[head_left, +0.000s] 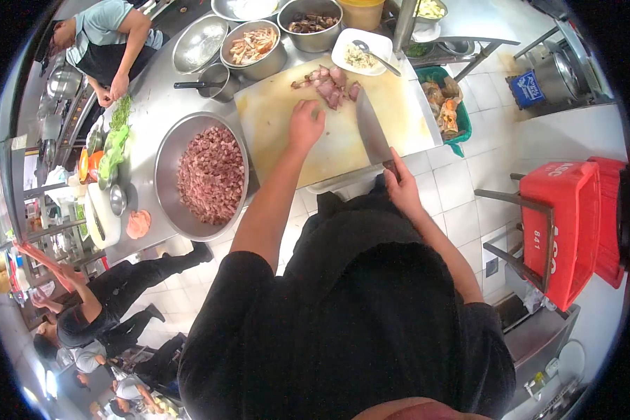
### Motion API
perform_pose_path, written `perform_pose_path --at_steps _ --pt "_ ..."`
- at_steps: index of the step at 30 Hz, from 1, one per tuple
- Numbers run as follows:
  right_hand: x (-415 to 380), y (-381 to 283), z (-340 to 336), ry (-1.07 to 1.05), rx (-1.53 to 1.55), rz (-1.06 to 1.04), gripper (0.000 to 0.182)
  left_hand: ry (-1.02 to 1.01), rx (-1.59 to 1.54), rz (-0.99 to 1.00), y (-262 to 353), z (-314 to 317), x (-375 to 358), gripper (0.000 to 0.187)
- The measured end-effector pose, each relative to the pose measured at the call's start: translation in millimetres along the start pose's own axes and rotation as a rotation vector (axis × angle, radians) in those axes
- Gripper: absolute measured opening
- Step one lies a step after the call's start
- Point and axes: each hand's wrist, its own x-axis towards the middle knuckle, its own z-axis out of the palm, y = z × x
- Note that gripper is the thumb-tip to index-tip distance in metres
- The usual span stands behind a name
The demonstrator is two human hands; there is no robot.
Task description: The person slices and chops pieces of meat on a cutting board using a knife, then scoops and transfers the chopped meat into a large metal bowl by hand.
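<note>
My right hand [404, 187] grips the handle of a large kitchen knife [374, 131]. Its broad blade points away from me over the right part of the yellowish cutting board [280, 157]. Near the blade's tip lies a pile of pinkish-brown meat pieces [331, 87]. My left hand [306, 124] is just on the near side of that pile, above the board, with its fingers curled in. Whatever is inside those fingers, if anything, is hidden. To the left of the board stands a big steel bowl [163, 171] full of diced meat [212, 171].
Behind the board are steel bowls of sliced food [253, 46] and dark pieces [313, 22], plus a white dish [362, 39] with a spoon. A green scrap bin [462, 122] stands right; red crates [563, 224] are farther right. A co-worker [119, 42] works at the counter's far left.
</note>
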Motion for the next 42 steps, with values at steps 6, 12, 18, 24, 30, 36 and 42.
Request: perform_pose_path --at_steps 6,12,18,24,30,36,42 --pt "12 -4 -16 0.002 0.008 -0.020 0.061 0.140 -0.011 0.169 12 14 27 0.033" --pt "29 8 -27 -0.054 -0.028 0.008 0.061 -0.026 0.098 0.058 13 29 55 0.039" --pt "38 11 -25 -0.047 -0.046 0.005 0.061 -0.069 0.079 -0.057 0 38 70 0.041" --pt "40 4 -29 -0.053 -0.090 -0.085 0.060 -0.039 0.046 -0.016 -2 40 67 0.042" --pt "45 -6 -32 -0.095 -0.080 0.017 0.061 -0.078 -0.114 -0.272 -2 38 53 0.050" --pt "48 -9 -32 -0.120 -0.035 0.066 0.061 0.007 0.092 -0.015 15 41 38 0.042" --pt "50 -3 -31 -0.118 -0.006 0.058 0.061 -0.082 0.032 -0.133 30 34 38 0.043"
